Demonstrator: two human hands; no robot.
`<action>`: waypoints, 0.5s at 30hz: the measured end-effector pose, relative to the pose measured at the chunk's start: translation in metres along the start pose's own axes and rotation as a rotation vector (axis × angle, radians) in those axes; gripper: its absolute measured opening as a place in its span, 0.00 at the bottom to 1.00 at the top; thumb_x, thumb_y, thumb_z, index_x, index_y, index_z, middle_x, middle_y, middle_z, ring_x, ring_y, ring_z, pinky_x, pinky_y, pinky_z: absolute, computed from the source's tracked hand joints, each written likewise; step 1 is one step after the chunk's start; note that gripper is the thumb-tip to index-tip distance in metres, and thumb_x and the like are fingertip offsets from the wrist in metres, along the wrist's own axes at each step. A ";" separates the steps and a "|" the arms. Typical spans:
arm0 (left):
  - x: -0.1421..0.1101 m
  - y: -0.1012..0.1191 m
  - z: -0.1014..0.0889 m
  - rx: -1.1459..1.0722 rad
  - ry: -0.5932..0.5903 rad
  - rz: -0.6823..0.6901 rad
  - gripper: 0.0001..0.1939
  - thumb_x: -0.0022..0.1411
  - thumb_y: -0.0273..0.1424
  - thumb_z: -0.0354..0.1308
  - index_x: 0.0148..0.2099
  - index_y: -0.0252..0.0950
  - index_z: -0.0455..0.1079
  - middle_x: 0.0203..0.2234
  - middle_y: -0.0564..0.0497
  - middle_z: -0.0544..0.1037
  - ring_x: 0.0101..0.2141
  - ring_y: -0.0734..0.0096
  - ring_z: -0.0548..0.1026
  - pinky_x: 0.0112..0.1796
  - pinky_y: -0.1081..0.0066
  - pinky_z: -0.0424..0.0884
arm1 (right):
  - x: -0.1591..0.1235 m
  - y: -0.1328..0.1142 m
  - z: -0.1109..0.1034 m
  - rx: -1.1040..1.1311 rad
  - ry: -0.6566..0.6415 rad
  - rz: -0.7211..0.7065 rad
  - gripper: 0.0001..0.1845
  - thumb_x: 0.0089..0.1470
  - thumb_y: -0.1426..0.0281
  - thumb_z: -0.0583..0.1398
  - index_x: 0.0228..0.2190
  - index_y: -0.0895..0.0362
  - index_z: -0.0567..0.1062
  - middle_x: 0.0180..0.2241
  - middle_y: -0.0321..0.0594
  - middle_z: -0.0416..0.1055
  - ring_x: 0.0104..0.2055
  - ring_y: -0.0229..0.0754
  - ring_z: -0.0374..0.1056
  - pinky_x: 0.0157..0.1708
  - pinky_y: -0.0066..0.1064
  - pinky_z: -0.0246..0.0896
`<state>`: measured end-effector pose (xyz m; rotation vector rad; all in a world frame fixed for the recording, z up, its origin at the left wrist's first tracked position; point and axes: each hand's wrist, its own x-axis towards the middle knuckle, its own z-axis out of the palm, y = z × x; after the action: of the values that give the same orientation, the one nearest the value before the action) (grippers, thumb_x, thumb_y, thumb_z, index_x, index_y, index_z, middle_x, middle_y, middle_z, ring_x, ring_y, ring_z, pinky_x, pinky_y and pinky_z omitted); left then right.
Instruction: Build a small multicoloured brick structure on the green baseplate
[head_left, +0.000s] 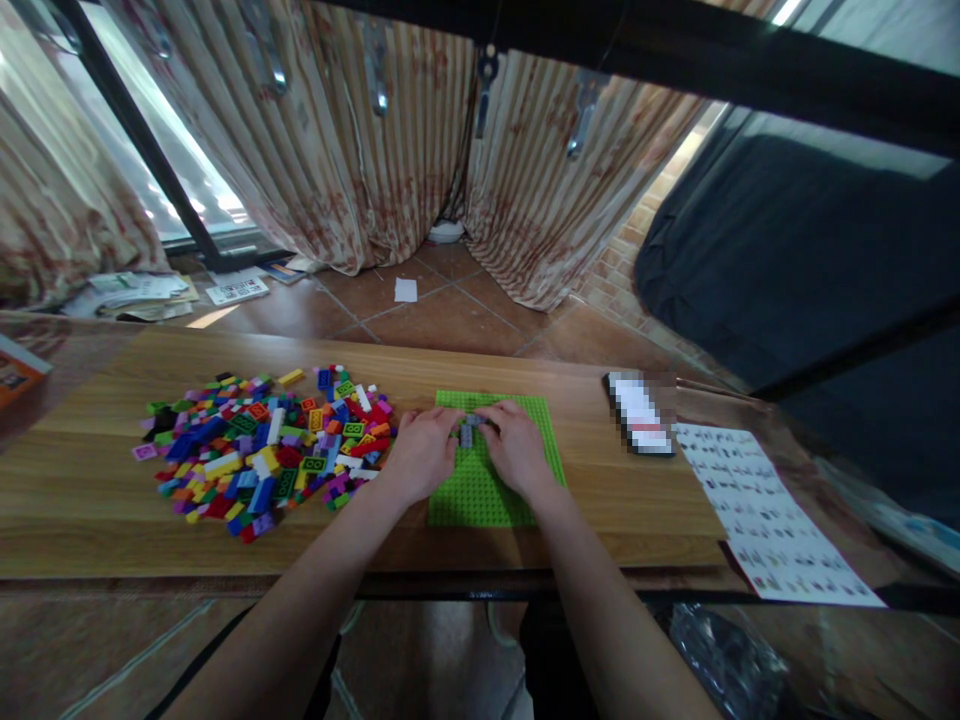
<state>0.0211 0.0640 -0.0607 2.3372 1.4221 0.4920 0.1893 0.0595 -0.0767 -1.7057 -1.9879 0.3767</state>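
A green studded baseplate [484, 490] lies on the wooden table in front of me. Near its upper middle are a few small grey toy bricks [466, 434], joined or pressed close together. My left hand [426, 452] reaches in from the left, its fingers closed at the left side of these bricks. From the right, my right hand [516, 446] pinches at their other end. The fingers partly cover the bricks, so how they sit on the studs is hard to see. To the left spreads a big pile of colourful toy bricks [259, 450].
A phone [640, 413], its screen blurred, lies on the wooden table [600, 510] right of the baseplate. Beyond it a printed sheet [772, 510] with small pictures hangs over the right edge. A dark bar crosses above; curtains [405, 150] hang behind.
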 end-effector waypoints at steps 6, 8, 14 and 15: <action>0.001 -0.001 0.001 0.029 -0.005 0.006 0.21 0.61 0.22 0.48 0.56 0.34 0.68 0.46 0.44 0.77 0.47 0.61 0.73 0.50 0.60 0.65 | 0.000 0.000 0.002 0.021 -0.015 -0.047 0.15 0.59 0.75 0.56 0.44 0.55 0.79 0.42 0.44 0.72 0.47 0.46 0.65 0.49 0.36 0.60; 0.001 -0.002 0.001 0.045 -0.009 0.024 0.22 0.62 0.21 0.47 0.56 0.36 0.68 0.45 0.45 0.76 0.47 0.61 0.73 0.50 0.60 0.65 | 0.000 0.000 0.003 0.022 -0.014 -0.053 0.16 0.59 0.75 0.55 0.44 0.54 0.79 0.41 0.44 0.72 0.46 0.45 0.65 0.49 0.36 0.60; 0.000 -0.003 0.002 0.083 -0.013 0.062 0.22 0.60 0.20 0.49 0.54 0.37 0.70 0.43 0.46 0.76 0.47 0.62 0.73 0.49 0.62 0.65 | 0.001 0.000 0.003 0.017 -0.003 -0.049 0.16 0.59 0.76 0.55 0.44 0.53 0.79 0.40 0.44 0.72 0.46 0.45 0.65 0.48 0.36 0.61; 0.000 -0.003 0.002 0.091 -0.011 0.067 0.22 0.60 0.20 0.49 0.55 0.37 0.70 0.43 0.46 0.76 0.46 0.63 0.73 0.49 0.62 0.65 | 0.001 0.000 0.003 0.019 -0.004 -0.052 0.16 0.59 0.76 0.55 0.44 0.54 0.80 0.40 0.44 0.72 0.45 0.45 0.66 0.48 0.36 0.61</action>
<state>0.0198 0.0646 -0.0641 2.4624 1.3920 0.4405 0.1878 0.0605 -0.0793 -1.6397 -2.0203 0.3796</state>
